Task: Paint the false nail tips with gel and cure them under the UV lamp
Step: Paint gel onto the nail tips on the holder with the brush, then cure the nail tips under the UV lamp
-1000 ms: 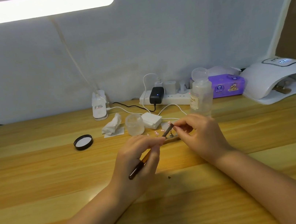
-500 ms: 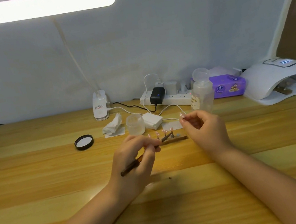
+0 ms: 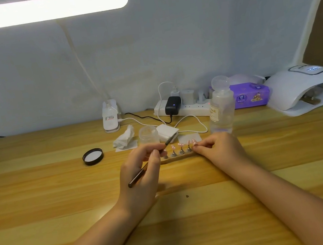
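1. Left hand [image 3: 140,171]: clenched round a thin dark brush [image 3: 151,161] in a pen grip, handle end toward 7 o'clock, bristle end up toward 1 o'clock and lifted above the left end of the nail row. Probably held so to keep wet gel away from the table [image 3: 42,203] and the tip ready for a next stroke.
2. Left wrist low, near the table or resting on it (cannot tell which), forearm coming from 7 o'clock; a steady pose for fine work.
3. Right hand [image 3: 219,151]: fingers curled, fingertips [image 3: 197,147] pinching at the right end of the row, seemingly on the last nail stand; grasping it, as far as can be seen. Likely to set or steady this stand on the strip.
4. Right forearm coming from 5 o'clock, wrist near the table.
5. False nail tips [image 3: 180,145]: pale pink, standing on small metal stands in a row on a wooden strip [image 3: 179,157], between both hands, at 12 o'clock from the wrists. Raised on stands so that painted faces touch nothing.
6. Just beyond, at 12 o'clock: small clear jar [image 3: 148,134], open, with its black lid [image 3: 93,156] lying apart at 10 o'clock; within reach for dipping.
7. Clear bottle [image 3: 221,107] at 1 o'clock; crumpled tissue [image 3: 124,139] at 11 o'clock.
8. UV lamp [image 3: 306,88] well apart at 2 o'clock, display lit, mouth open toward the table; curing not yet in hand, by judgement.
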